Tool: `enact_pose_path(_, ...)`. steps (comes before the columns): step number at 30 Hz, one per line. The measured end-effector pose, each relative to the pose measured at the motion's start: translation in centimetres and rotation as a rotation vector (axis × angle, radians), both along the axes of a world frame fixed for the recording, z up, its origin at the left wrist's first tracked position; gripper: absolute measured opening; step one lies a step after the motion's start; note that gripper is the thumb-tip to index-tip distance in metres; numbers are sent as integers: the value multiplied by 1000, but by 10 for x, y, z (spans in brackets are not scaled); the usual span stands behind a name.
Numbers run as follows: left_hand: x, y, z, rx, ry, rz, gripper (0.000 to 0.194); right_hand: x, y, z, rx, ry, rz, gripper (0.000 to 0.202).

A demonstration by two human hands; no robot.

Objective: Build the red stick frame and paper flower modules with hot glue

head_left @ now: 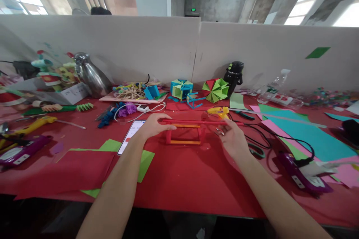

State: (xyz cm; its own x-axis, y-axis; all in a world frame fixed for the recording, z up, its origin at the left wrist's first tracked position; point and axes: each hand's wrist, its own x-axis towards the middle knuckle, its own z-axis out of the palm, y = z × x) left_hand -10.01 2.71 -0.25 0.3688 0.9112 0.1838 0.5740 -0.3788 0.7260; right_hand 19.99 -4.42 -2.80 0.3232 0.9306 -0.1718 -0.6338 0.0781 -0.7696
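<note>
Holding the red stick (209,122) w/ both hands, we see in the head view our L hand (154,125) at its left end and our R hand (234,138) farther along toward its right end. L grip is together, clamped on the stick by the frame's top left corner; R grip is clamped on it too, w/ a bit of stick poking out past the fingers. The red-and-orange frame (185,142) stands upright on the red tabletop (190,183), between our hands, right under the stick. Bit blurry there, so we can't quite tell if stick & frame touch all along.

Yellow glue gun (218,111) lies just behind the stick, near the R hand; scissors (256,151) lie to the right of that hand. Phone (130,132) is beside our L forearm, w/ green paper (146,164) and a red sheet (81,170) nearer us on the left. Teal sheet (305,130) & purple power strip (301,177) are over on the right.

At the back, along the white partition (112,41), L to R: steel jug (92,76), blue-and-green paper model (181,89), red-and-green paper model (215,90), black flask (234,76), clear plastic bottle (273,87).
</note>
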Motion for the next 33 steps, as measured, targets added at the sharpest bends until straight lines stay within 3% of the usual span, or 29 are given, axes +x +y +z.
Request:
enact_pose_path(4, -1, 2, -3, 13, -3, -16, 48, -17, -6, -7, 225, -245, 195, 23)
enact_pose_path(9, -1, 2, -3, 10, -12, -23, 49, -22, -6, -11, 295, -441, 323, 46)
enact_pose_path(18, -1, 1, -2, -2, 1, -22, 49, -22, 4, -13, 261, -468, 243, 36)
enact_pose_path(33, 0, 1, 0, -25, -3, 4, 49, -21, 3, -19, 265, -412, 228, 25)
